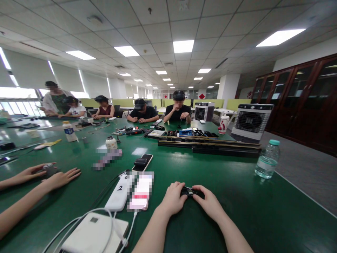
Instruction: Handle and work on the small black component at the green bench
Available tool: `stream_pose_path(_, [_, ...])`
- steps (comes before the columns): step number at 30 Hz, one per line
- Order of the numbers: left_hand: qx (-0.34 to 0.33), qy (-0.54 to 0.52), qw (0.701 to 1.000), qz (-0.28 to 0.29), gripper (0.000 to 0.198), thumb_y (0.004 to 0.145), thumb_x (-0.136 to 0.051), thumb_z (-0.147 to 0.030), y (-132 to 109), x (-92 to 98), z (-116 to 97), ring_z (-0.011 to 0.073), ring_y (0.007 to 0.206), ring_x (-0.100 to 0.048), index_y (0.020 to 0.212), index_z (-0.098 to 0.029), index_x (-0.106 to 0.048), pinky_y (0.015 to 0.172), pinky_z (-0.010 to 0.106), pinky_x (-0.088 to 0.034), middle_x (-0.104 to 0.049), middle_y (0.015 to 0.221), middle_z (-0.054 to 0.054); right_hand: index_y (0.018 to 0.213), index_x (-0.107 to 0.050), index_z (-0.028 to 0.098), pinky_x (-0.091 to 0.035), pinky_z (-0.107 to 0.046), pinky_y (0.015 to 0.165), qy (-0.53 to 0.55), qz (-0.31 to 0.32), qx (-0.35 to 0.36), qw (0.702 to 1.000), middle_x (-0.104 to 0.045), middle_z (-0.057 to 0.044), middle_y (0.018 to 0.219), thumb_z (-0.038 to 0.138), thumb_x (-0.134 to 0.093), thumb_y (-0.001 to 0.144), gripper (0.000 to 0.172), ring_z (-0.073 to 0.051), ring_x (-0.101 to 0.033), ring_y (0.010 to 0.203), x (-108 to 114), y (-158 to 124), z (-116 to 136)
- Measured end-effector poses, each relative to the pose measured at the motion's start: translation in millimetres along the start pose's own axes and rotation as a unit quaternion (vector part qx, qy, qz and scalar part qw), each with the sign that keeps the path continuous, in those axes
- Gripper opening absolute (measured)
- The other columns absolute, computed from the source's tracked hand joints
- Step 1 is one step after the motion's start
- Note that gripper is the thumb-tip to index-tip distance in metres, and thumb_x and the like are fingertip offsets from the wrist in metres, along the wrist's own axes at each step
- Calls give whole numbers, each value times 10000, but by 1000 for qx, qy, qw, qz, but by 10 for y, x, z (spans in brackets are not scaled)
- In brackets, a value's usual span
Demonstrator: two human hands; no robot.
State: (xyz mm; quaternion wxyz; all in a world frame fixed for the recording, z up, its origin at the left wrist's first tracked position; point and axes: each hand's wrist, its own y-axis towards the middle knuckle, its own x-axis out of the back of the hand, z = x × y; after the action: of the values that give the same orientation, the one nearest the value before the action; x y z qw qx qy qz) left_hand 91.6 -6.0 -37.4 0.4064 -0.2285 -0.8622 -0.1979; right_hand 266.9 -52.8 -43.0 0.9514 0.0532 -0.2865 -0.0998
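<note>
Between my two hands, low over the green table (237, 182), is a small black object with a light, metallic-looking middle (189, 191); its exact kind cannot be made out. My left hand (173, 197) closes on its left end with thumb and fingers. On the other end, my right hand (207, 201) has its thumb in front and its fingers curled behind. Parts of the object are hidden by my fingers. A phone with a lit screen (140, 192) lies to the left of my left hand.
Left, a co-worker's hands (59, 181) are around a grey cylinder (49, 169). Nearby lie a white power bank (119, 193), a white box (94, 233) with cables, and a dark phone (147, 163). A water bottle (267, 161) stands right; long black rails (210, 146) lie ahead.
</note>
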Motion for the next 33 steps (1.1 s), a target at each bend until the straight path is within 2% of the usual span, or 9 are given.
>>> stream_pose_path(3, [1,-6,1000,4,480,808,-509,-322,-3,8,-7,243,1141,-443,1260,-158,-503,995,322,-331,-526,1238,92,946,-660,209,-441,-380,933,-3,2,-3,1000,-695,-59,1019,271,-565,692,279,-236,-610,999,13,-8,24])
stream_pose_path(9, [6,9,1000,5,356,803,-505,-283,-1,4,-16,237,1071,-470,1135,-175,-575,947,323,-361,-562,1141,80,960,-657,200,-437,-368,942,-11,8,0,1000,-691,-64,1034,281,-565,697,290,-232,-607,1010,23,-18,36])
stream_pose_path(16, [1,-1,1000,0,462,802,-523,-317,3,-17,9,244,1111,-454,1235,-155,-520,979,329,-346,-541,1200,93,958,-659,206,-436,-373,938,-13,1,5,1000,-692,-62,1025,273,-563,695,288,-232,-610,1003,5,-7,3])
stream_pose_path(21, [-1,-1,1000,0,410,811,-507,-321,-1,-6,1,244,1081,-473,1188,-170,-565,961,332,-361,-562,1157,89,956,-658,200,-438,-365,939,-18,8,-1,1000,-690,-63,1025,277,-560,701,283,-231,-608,1006,5,-2,5])
stream_pose_path(27, [6,-6,1000,5,429,817,-496,-315,8,1,3,239,1108,-461,1224,-183,-535,976,323,-348,-547,1192,83,950,-660,206,-442,-364,938,-19,7,-2,1000,-691,-59,1022,276,-559,705,275,-227,-610,1003,0,0,-6])
stream_pose_path(33, [2,-9,1000,0,384,811,-506,-305,5,-4,4,234,1092,-467,1173,-189,-557,963,321,-354,-553,1172,74,931,-669,207,-457,-367,921,-19,-28,2,999,-696,-61,1012,327,-534,742,261,-234,-617,991,-5,-25,57])
